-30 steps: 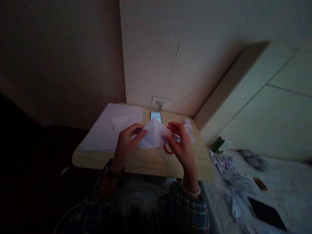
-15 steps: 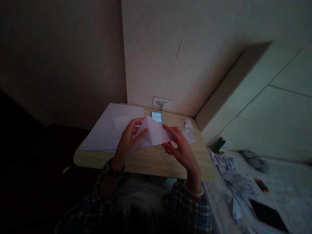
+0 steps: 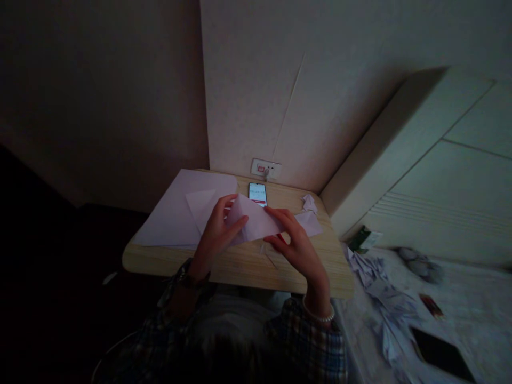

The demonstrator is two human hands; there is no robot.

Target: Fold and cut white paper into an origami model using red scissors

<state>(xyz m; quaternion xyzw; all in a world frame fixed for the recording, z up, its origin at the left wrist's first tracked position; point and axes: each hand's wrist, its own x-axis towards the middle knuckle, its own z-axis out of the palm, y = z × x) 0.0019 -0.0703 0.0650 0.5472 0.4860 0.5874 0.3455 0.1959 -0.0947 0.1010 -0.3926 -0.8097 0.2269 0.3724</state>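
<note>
Between my two hands is a folded sheet of white paper point(image 3: 258, 221), held just above the wooden table point(image 3: 240, 266). My left hand point(image 3: 219, 226) grips its left end, thumb on the front face and fingers behind. At the right end, my right hand point(image 3: 294, 234) pinches the paper between thumb and fingers. Something red, mostly hidden, lies beneath the right hand. Behind the paper rests a phone point(image 3: 257, 193) with a lit screen. To the left lie a large stack of white paper point(image 3: 168, 213) and a smaller sheet point(image 3: 196, 202).
A small folded paper piece point(image 3: 309, 204) and a paper sheet point(image 3: 310, 223) lie at the table's right. A wall socket point(image 3: 266, 168) with a plug sits behind. On the bed at right are crumpled papers point(image 3: 384, 290), a dark tablet-like slab point(image 3: 440, 352) and a grey soft item point(image 3: 420, 264).
The left end of the paper has folded inward, and my left hand has shifted slightly right with it. More of the phone screen shows. My right hand has barely moved.
</note>
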